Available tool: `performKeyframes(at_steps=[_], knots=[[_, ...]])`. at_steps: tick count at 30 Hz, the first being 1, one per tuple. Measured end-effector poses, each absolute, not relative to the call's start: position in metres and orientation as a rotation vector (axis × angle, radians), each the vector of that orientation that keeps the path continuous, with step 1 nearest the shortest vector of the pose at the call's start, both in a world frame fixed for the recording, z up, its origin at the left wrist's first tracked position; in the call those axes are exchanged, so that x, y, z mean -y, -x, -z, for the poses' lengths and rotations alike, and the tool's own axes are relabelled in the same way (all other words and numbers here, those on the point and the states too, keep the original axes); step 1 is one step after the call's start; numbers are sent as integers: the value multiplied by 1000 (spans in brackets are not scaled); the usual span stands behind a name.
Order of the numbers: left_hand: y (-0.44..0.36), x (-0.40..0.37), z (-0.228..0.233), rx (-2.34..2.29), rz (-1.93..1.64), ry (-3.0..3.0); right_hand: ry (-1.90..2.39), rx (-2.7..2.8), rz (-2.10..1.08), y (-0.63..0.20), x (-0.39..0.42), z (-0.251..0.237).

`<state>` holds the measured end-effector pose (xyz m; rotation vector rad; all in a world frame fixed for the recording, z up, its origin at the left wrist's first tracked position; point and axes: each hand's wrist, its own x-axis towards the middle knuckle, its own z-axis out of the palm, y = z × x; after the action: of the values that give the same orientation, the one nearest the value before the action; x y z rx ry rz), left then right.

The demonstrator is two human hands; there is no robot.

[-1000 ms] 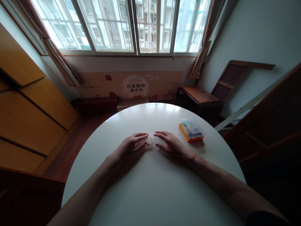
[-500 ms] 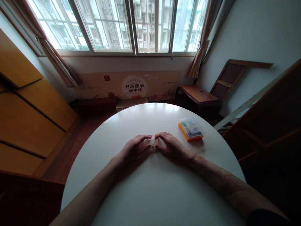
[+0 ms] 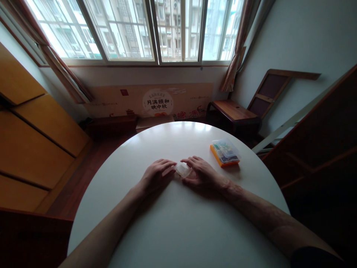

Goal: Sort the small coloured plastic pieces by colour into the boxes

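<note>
Where a second ago both hands lay spread flat with fingers apart on either side of it, they have now closed in on a small clear plastic case (image 3: 183, 169) at the middle of the round white table (image 3: 178, 223). Left hand (image 3: 156, 175): fingers curled, tips touching the case's left end. Right hand (image 3: 201, 174): fingers bent over the case's right side, thumb tucked under, gripping it; the case looks tilted up off the tabletop rather than flat. Judgement: the case has passed from being merely framed to being held between the two hands, so work on it is under way.

Room to move: bare tabletop on the near side and to the left; far edge well apart. To the right, near the table's right rim, sits an orange-based box with a clear lid (image 3: 224, 152), near the right hand but not touching. Beyond the far edge, a low wooden bench (image 3: 232, 110) under the window (image 3: 134, 29).
</note>
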<state>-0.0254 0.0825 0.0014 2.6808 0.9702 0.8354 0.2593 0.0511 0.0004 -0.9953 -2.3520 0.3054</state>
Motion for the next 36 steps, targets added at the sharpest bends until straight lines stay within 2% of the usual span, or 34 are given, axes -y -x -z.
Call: performKeyframes(at_steps=[10,21,28,32,36], knots=[[26,-82,-2,-928,-821,-2721,972,2342,-412,-260,-55,-9],[28,-80,-6,-931,-820,-2695,947,2334,-351,-259,-57,-6],[30,-79,-7,-953,-767,-2689,876,2390,-414,-281,-55,-55],[31,-78,-10,-948,-762,-2689,968,2341,-378,-334,-58,-94],[32,-77,-11,-947,-752,-2690,1125,2309,-337,-398,-68,-108]])
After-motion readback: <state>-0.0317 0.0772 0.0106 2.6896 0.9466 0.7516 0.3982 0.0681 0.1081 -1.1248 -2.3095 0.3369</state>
